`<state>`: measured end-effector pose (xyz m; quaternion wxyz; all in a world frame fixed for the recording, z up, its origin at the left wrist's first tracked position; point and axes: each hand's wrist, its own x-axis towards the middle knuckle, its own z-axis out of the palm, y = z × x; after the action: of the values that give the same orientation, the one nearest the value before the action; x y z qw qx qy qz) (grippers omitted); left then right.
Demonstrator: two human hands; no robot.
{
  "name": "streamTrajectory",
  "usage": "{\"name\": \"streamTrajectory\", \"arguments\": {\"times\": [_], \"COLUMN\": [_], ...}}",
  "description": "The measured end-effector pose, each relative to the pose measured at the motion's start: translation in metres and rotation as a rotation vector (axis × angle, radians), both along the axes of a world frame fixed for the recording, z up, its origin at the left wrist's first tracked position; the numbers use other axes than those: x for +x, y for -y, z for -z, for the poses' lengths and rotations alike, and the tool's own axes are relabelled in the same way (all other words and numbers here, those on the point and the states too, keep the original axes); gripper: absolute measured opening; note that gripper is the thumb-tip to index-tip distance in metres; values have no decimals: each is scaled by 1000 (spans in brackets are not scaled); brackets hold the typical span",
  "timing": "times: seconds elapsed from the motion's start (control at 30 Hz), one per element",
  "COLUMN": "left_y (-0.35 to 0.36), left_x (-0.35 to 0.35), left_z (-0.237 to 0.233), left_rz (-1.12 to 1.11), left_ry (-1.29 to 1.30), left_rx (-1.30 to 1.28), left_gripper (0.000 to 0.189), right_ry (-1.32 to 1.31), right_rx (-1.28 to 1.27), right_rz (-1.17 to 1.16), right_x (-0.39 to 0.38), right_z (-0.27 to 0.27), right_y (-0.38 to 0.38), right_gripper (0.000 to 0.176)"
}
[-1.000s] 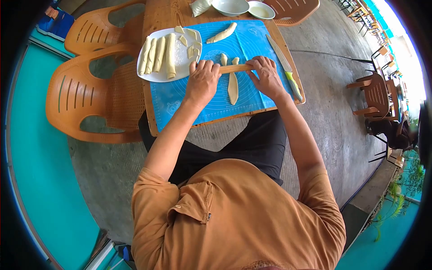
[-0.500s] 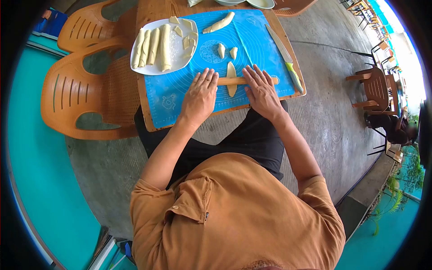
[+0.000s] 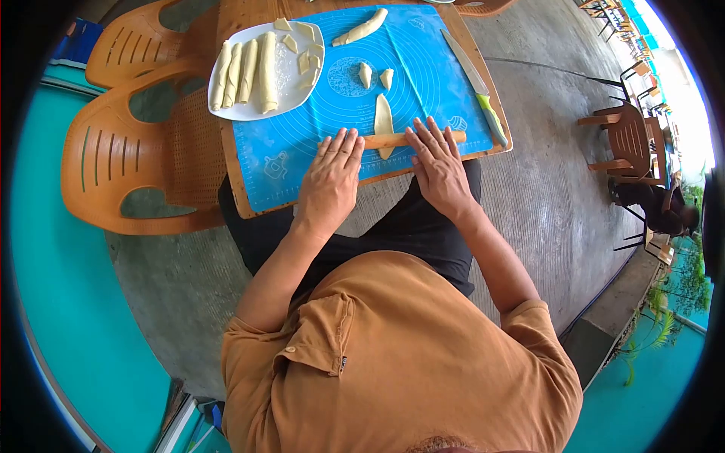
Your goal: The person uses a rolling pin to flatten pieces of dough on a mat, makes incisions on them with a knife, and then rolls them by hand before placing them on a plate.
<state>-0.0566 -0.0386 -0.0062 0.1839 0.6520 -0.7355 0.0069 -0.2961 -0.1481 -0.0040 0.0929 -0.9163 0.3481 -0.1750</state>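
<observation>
My left hand [image 3: 330, 180] lies palm down over the left end of a wooden rolling pin [image 3: 385, 141], its fingers stretched out. Over the right end rests my right hand [image 3: 442, 167], also flat with fingers extended. Between the hands, the pin crosses the lower part of a thin, elongated strip of dough [image 3: 384, 115] on a blue silicone mat [image 3: 294, 151]. Two small dough pieces [image 3: 365, 75] sit just beyond the strip. Farther up the mat is a longer rolled dough piece [image 3: 361, 29].
A white plate [image 3: 291, 97] at the mat's left holds several dough rolls [image 3: 268, 72] and flat scraps. Along the right edge lies a knife [image 3: 472, 75] with a green-and-white handle. Orange chairs [image 3: 113, 162] stand left of the wooden table [image 3: 245, 13]. A person [image 3: 664, 208] sits far right.
The rolling pin and both hands have moved toward me along the dough strip, leaving more of its far end uncovered. The camera view has shifted slightly.
</observation>
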Motion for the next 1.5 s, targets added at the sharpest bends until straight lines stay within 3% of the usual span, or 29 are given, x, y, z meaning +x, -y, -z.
{"name": "streamTrajectory", "arguments": {"times": [0.5, 0.77, 1.23, 1.5], "left_y": [-30, -38, -32, -25], "left_x": [-16, -20, -20, -18], "left_z": [-15, -14, -14, -5], "left_rz": [18, 35, 38, 26], "left_ry": [-27, -6, -94, -137], "left_rx": [33, 17, -39, -103], "left_gripper": [49, 49, 50, 34], "right_ry": [29, 77, 155, 196], "right_rx": [-79, -104, -138, -142], "right_rz": [9, 70, 87, 52], "right_x": [-19, -15, -10, -6], "right_z": [8, 13, 14, 10], "right_y": [-32, -42, -37, -33], "right_gripper": [60, 47, 48, 37]}}
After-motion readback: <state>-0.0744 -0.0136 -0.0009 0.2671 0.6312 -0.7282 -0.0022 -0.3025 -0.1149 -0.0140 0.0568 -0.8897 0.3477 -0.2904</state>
